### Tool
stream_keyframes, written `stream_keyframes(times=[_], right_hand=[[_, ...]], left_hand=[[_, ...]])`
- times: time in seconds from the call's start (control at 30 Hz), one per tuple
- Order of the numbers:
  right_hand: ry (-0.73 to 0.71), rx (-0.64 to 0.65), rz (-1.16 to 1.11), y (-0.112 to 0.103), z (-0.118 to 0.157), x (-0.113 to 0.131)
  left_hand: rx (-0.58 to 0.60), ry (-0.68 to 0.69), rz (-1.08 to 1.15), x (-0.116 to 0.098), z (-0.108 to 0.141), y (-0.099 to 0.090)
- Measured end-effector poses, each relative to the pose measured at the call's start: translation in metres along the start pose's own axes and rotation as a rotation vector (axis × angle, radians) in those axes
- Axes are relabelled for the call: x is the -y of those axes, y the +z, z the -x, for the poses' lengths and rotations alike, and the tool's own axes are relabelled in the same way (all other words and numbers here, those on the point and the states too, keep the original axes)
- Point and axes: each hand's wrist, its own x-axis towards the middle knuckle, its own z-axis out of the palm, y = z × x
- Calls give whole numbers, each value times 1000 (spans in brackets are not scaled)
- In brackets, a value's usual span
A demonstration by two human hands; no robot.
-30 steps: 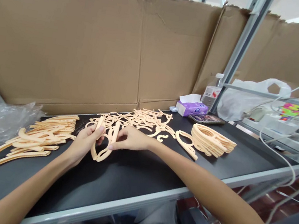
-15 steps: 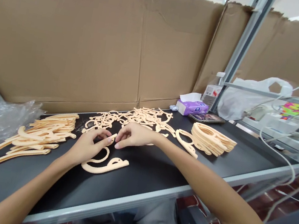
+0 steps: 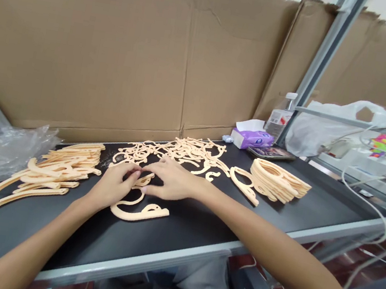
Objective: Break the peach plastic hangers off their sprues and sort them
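My left hand (image 3: 115, 185) is closed on a cream plastic hanger piece (image 3: 145, 179), pinching it just above the table. My right hand (image 3: 171, 179) meets it from the right, fingertips and thumb gripping the same piece; the fingers hide much of it. Below the hands lies a curved cream hanger arm (image 3: 140, 214) with a rounded loop and a small hole. Behind them spreads a loose heap of small cream hooks and curved pieces (image 3: 192, 150). A single small hook (image 3: 212, 175) lies apart, right of my right hand.
Long cream pieces (image 3: 59, 166) are piled at left beside crumpled clear plastic (image 3: 2, 152). Stacked hanger arms (image 3: 275, 180) lie at right. Behind them are a phone (image 3: 271, 152), purple tissue pack (image 3: 252, 138) and bottle (image 3: 281, 117). Cardboard (image 3: 119, 53) walls the back; white cables (image 3: 364, 203) hang right.
My right hand has moved slightly left and its fingers now meet my left fingertips over the piece. A small hook is now visible beside my right wrist. The view has shifted slightly.
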Motion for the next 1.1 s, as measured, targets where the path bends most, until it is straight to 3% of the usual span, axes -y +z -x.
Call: stream_keyframes(times=[0.13,0.2,0.6,1.1], right_hand=[[123,229,-26,-8,5,11],[126,273,-20,-12,6,12],[51,205,53,-14,1,8],[67,222,35,-10,0,-1]], left_hand=[[-16,32,-43,0,0,-1],[-13,33,-49,-2,0,-1],[9,18,-71,-6,0,-2],[37,41,-84,-4,-1,0]])
